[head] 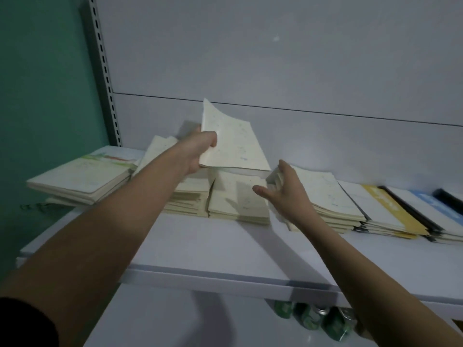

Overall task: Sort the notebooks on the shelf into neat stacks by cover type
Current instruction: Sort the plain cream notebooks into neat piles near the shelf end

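The left hand (200, 151) grips a cream notebook (233, 144) by its near left edge, holding it tilted in the air directly above the middle cream stack (238, 204) on the shelf (213, 249). Its long axis runs away toward the back wall. The right hand (283, 191), fingers spread and holding nothing, touches the left edge of the stack to the right (325, 194) of that middle stack, so the left hand is the one placed to lower the notebook.

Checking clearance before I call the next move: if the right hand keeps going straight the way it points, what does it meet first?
Probably the cream notebook stack: the right hand already reaches its left edge.
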A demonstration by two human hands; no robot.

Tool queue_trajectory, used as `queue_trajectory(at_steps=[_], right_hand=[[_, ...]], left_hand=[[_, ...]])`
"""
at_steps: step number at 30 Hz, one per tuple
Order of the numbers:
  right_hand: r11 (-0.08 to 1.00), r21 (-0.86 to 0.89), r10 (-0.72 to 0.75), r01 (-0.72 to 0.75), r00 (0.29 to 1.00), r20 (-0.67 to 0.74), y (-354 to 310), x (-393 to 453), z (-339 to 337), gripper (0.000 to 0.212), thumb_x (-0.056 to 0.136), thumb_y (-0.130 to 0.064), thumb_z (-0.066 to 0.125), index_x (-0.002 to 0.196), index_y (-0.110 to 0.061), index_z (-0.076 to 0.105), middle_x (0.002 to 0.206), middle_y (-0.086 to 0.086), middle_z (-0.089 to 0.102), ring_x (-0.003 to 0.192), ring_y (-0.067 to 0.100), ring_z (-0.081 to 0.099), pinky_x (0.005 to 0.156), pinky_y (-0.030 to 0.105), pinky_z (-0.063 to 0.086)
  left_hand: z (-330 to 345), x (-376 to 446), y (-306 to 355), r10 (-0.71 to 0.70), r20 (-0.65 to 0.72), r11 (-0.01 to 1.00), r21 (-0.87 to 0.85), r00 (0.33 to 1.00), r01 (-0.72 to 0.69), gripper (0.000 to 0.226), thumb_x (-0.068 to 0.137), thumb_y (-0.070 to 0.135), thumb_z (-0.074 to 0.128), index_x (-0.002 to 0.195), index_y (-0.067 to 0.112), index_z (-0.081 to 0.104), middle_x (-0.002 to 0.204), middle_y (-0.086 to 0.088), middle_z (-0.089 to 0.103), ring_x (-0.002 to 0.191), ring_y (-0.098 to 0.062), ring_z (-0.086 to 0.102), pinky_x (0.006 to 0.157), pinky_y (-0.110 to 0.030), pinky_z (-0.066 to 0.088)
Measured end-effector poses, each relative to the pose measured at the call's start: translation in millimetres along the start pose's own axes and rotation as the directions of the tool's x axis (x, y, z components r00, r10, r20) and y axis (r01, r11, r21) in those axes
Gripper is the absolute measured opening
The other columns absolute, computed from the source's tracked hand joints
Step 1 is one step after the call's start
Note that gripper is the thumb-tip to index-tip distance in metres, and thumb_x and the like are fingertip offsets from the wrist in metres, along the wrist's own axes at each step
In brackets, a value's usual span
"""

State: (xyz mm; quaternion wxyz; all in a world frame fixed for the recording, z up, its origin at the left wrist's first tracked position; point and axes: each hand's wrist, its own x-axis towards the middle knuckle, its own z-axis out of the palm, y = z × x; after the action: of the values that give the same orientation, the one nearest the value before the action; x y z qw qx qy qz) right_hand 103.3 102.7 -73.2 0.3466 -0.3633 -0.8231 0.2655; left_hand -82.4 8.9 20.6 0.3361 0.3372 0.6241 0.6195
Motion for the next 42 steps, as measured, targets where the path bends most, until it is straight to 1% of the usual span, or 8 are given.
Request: queue_trajectory(at_steps=[5,14,21,26,31,34,38,42], right_hand=[[0.958,-0.224,-0.076,0.177,0.915,0.397,-13,2,43,0.086,0.079,-0.058,0.068,0.149,-0.021,0.032,0.155,-0.003,0.032,0.141,0.016,0.031,0.113,0.034,0.028],[0.733,-0.528,-0.169,0.429,0.867,0.470,-6,-3,73,0.058,0.095,-0.059,0.037,0.135,-0.018,0.044,0.135,0.003,0.050,0.121,0.023,0.049,0.094,0.043,0.042],[0.967,0.244,0.044,-0.076,0.990,0.134,-27,6,21,0.045,0.100,-0.052,0.033,0.088,-0.020,0.062,0.080,0.000,0.060,0.074,0.017,0.054,0.069,0.033,0.042],[0.955,0.255,-0.132,0.153,0.986,-0.099,-63,8,12,0.046,0.100,-0.054,0.030,0.103,-0.022,0.063,0.090,-0.004,0.065,0.079,0.007,0.055,0.071,0.030,0.043],[0.899,-0.025,-0.419,0.437,0.874,0.245,-87,-9,27,0.046,0.099,-0.048,0.040,0.143,-0.037,0.042,0.137,-0.032,0.037,0.125,-0.013,0.035,0.097,0.002,0.026],[0.937,0.226,-0.328,0.268,0.897,0.296,-76,-3,19,0.045,0.100,-0.048,0.033,0.141,-0.033,0.047,0.142,-0.024,0.041,0.129,-0.009,0.038,0.108,0.013,0.029],[0.980,0.194,-0.048,0.048,0.999,-0.005,-36,0,18,0.055,0.099,-0.057,0.026,0.138,-0.027,0.051,0.137,-0.013,0.053,0.126,0.005,0.049,0.109,0.033,0.035],[0.945,-0.283,-0.028,0.165,0.902,0.431,-9,-20,38,0.067,0.091,-0.057,0.049,0.150,-0.029,0.031,0.152,-0.013,0.031,0.139,0.009,0.029,0.113,0.032,0.024]], left_hand=[[-36,0,0,0.024,-0.070,0.996,0.084,0.997,-0.018,0.035,0.090,-0.004,0.034,0.116,0.019,0.040,0.097,-0.002,0.057,0.082,-0.020,0.057,0.059,-0.031,0.050],[-78,-19,-19,-0.057,-0.036,0.996,-0.074,0.998,0.054,0.033,0.090,-0.002,0.036,0.117,0.013,0.047,0.106,-0.012,0.062,0.087,-0.025,0.061,0.065,-0.033,0.052],[-85,-20,-18,-0.078,0.018,0.992,-0.095,0.997,0.079,0.035,0.091,0.000,0.037,0.121,0.015,0.048,0.109,-0.014,0.063,0.090,-0.027,0.062,0.064,-0.039,0.056],[-62,-17,-14,-0.109,0.077,0.988,-0.097,0.991,0.117,0.028,0.099,0.033,0.049,0.120,0.015,0.055,0.099,-0.010,0.069,0.081,-0.025,0.067,0.067,-0.039,0.059],[-42,-16,-17,-0.200,0.238,0.964,-0.126,0.951,0.234,0.020,0.092,0.032,0.058,0.099,0.013,0.062,0.073,-0.007,0.069,0.062,-0.020,0.068,0.058,-0.032,0.057],[-48,-13,-21,-0.199,0.152,0.963,-0.153,0.968,0.222,0.020,0.091,0.006,0.051,0.110,0.006,0.057,0.084,-0.012,0.065,0.070,-0.024,0.065,0.052,-0.037,0.058],[-64,-9,-14,-0.122,0.022,0.949,-0.291,0.992,0.123,0.029,0.091,0.001,0.051,0.120,0.004,0.049,0.104,-0.018,0.063,0.088,-0.027,0.064,0.050,-0.040,0.059],[-73,-7,-7,-0.064,-0.070,0.948,-0.315,0.995,0.038,0.028,0.091,0.002,0.050,0.118,0.004,0.048,0.103,-0.017,0.061,0.085,-0.027,0.063,0.050,-0.040,0.059]])
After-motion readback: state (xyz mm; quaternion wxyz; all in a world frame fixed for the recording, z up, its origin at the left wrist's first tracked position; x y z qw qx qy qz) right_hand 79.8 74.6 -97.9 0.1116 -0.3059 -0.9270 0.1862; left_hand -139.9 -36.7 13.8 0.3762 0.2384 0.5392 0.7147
